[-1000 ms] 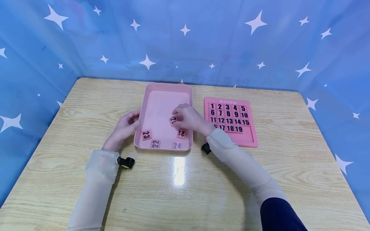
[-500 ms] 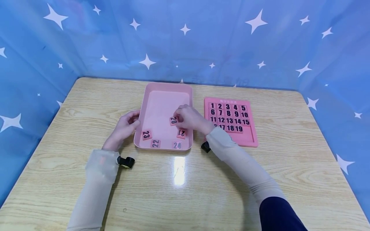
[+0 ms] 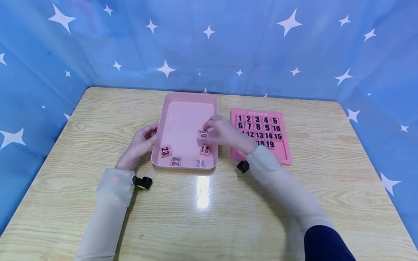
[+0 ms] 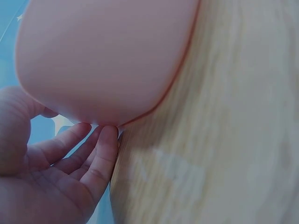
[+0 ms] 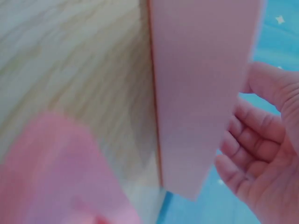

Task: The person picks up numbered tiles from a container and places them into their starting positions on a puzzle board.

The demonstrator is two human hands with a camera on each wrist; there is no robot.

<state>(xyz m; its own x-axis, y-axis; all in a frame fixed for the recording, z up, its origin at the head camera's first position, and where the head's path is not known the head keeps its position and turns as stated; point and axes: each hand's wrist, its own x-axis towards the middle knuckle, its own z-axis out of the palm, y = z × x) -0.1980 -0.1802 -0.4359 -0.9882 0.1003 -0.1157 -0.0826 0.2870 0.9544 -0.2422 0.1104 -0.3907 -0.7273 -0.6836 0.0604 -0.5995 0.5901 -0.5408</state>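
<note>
My right hand (image 3: 222, 134) pinches the pink number tile marked 20 (image 3: 203, 134) over the right part of a pink tray (image 3: 186, 98). In the right wrist view the tray's side wall hides that hand's fingertips and the tile. My left hand (image 3: 140, 144) holds the tray's left side; in the left wrist view its fingertips (image 4: 109, 133) touch the outer wall and the thumb reaches over the rim. Inside the tray lie tile 21 (image 3: 205, 150), tile 24 (image 3: 200, 163), tile 22 (image 3: 175, 161) and tile 23 (image 3: 166, 151), turned in different directions.
Right of the tray lies a pink number puzzle board (image 3: 283, 157) with rows of tiles up to 19, partly covered by my right wrist. Both stand on a wooden table (image 3: 183, 232). A blue curtain (image 3: 209, 47) with white stars hangs behind it.
My right hand has taken tile 20 a little to the right and towards the tray's right wall. The left hand and the tray have stayed put.
</note>
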